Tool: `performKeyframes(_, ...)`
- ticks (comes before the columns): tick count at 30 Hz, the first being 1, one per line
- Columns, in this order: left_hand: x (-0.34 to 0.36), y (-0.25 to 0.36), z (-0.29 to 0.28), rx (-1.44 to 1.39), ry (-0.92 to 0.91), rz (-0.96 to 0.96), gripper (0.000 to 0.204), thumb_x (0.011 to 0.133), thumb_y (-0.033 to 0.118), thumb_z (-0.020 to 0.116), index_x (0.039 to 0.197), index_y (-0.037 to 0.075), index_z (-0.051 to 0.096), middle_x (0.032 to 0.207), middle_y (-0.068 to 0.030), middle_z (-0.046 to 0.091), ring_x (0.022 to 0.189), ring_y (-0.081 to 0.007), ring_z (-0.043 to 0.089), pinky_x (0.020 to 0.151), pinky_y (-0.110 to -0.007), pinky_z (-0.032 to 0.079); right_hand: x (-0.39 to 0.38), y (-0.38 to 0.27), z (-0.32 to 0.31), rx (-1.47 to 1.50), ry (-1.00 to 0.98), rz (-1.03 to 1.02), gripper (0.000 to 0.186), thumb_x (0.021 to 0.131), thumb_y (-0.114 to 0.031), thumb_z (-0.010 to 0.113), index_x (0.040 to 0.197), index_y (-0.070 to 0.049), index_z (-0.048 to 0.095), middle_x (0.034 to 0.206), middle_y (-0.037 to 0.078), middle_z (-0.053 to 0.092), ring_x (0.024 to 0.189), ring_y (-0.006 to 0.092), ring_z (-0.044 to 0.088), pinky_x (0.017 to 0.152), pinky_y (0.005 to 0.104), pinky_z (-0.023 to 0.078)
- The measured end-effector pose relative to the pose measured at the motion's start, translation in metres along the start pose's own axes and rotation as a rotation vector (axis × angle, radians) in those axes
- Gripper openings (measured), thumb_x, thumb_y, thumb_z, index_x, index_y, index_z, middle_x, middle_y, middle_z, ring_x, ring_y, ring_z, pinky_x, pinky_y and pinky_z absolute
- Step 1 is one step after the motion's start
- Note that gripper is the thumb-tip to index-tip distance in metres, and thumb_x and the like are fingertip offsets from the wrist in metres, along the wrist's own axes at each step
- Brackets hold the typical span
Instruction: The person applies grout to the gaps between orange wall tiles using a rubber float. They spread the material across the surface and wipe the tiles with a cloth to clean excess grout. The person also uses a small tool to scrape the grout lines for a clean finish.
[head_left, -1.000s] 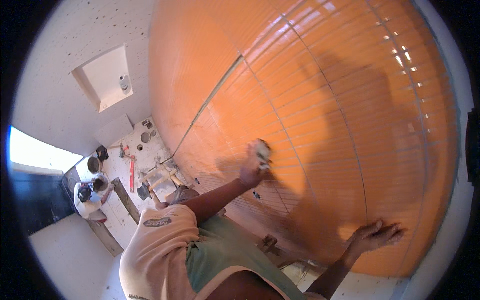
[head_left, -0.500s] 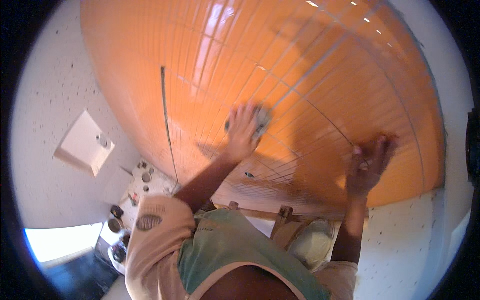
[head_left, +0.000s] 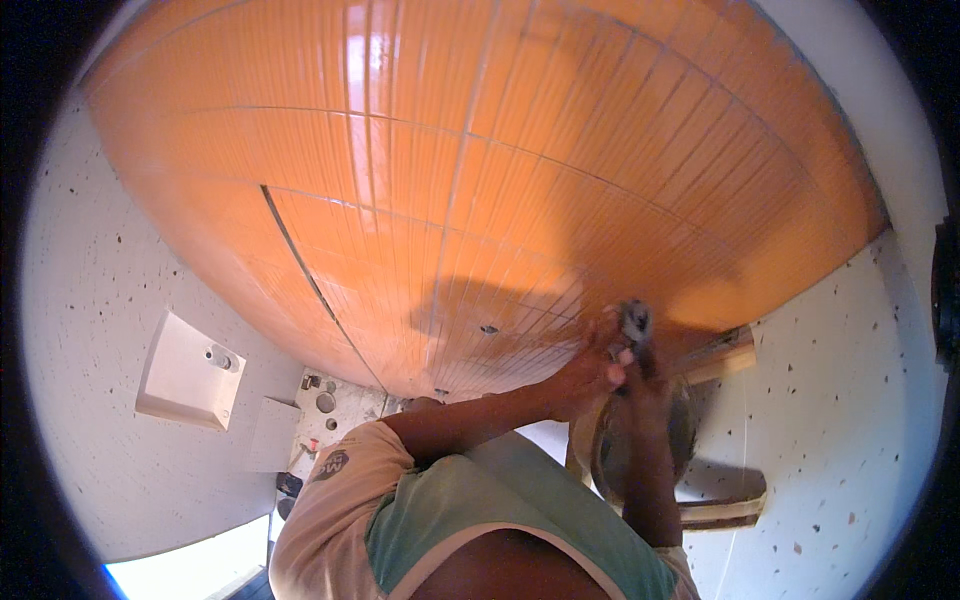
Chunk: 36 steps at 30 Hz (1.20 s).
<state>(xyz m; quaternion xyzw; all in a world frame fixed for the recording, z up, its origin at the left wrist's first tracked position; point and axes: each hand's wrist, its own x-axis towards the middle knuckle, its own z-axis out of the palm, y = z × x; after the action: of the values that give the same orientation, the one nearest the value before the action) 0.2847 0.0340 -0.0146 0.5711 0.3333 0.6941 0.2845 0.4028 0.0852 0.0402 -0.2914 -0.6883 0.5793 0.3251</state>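
One bucket, contents unclear, stands below left hand and right hand, both clamped on grey wad.

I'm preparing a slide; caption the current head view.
Left hand and right hand meet at a blurred grey wad near a bucket, before an orange tiled wall.
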Motion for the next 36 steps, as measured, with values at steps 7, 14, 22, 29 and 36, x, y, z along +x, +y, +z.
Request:
performKeyframes(7, -0.031, -0.038, 0.017, 0.535, -0.121, -0.433, 0.064, 0.09, 0.037, 0.06, 0.134, -0.004, 0.04, 0.141, -0.0239, 0.038, 0.13, -0.0365, 0.039, 0.108, -0.04, 0.033, -0.047, 0.022, -0.143, -1.006, -0.277, 0.296, 0.048, 0.077, -0.022, 0.071, 0.118, -0.001, 0.058, 0.106, 0.018, 0.064, 0.096, 0.026, 0.062, 0.089, 0.0371, 0.047)
performKeyframes(14, -0.046, -0.095, 0.029, 0.547, -0.201, -0.386, 0.048, 0.088, 0.027, 0.061, 0.124, 0.0, 0.047, 0.125, -0.0222, 0.049, 0.118, -0.0372, 0.048, 0.101, -0.041, 0.038, -0.075, 0.144, -0.138, -1.168, -0.12, 0.188, 0.046, 0.077, -0.03, 0.071, 0.11, 0.001, 0.062, 0.102, 0.02, 0.066, 0.096, 0.0287, 0.063, 0.087, 0.0389, 0.048)
performKeyframes(22, -0.032, -0.068, 0.021, 0.387, -0.201, -0.356, 0.032, 0.087, 0.023, 0.063, 0.112, 0.007, 0.051, 0.11, -0.0177, 0.058, 0.108, -0.0347, 0.055, 0.095, -0.042, 0.041, -0.075, 0.13, -0.158, -0.791, 0.096, 0.299, 0.048, 0.076, -0.039, 0.072, 0.099, 0.003, 0.067, 0.096, 0.023, 0.067, 0.096, 0.0318, 0.065, 0.084, 0.0408, 0.048)
performKeyframes(29, -0.016, -0.05, 0.026, 0.457, -0.243, -0.507, 0.055, 0.086, 0.026, 0.065, 0.131, 0.0, 0.044, 0.128, -0.0236, 0.051, 0.121, -0.0362, 0.049, 0.103, -0.039, 0.038, -0.085, 0.115, -0.155, -0.903, 0.349, 0.497, 0.05, 0.076, -0.046, 0.071, 0.09, 0.002, 0.069, 0.08, 0.024, 0.067, 0.08, 0.0374, 0.067, 0.073, 0.0431, 0.051)
performKeyframes(36, -0.024, -0.061, 0.023, 0.481, -0.264, -0.526, 0.059, 0.087, 0.03, 0.066, 0.133, 0.0, 0.045, 0.131, -0.0238, 0.051, 0.124, -0.0352, 0.048, 0.102, -0.04, 0.039, -0.101, 0.086, -0.149, -0.651, 0.448, 0.518, 0.046, 0.082, -0.046, 0.067, 0.086, 0.0, 0.068, 0.075, 0.015, 0.066, 0.071, 0.0256, 0.065, 0.068, 0.0404, 0.05)
